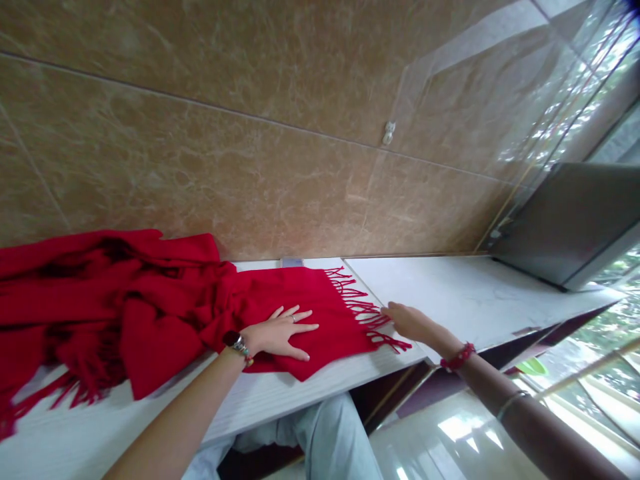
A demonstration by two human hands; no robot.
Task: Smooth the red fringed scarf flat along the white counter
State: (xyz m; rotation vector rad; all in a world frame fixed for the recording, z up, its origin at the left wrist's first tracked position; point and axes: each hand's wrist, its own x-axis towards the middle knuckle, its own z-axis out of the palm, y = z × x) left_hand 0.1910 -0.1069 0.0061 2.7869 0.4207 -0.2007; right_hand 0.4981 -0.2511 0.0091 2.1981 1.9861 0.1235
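Note:
A red scarf (pixel 310 300) with a twisted fringe lies along the white tabletop. Its right end is spread flat, while the rest is bunched in loose folds at the left, where more fringe hangs toward the front edge. My left hand (pixel 280 335) rests on the flat part, palm down with fingers spread. At the right end, my right hand (pixel 407 322) is closed at the tips of the fringe (pixel 357 303), pinching a strand. The fingertips of that hand are partly hidden.
A brown marbled tile wall (pixel 260 173) rises behind the table (pixel 430 283). On the far right stands a dark grey box-like object (pixel 585 220) near a window. A small flat grey object (pixel 291 263) lies against the wall. My legs (pixel 325 440) are under the front edge.

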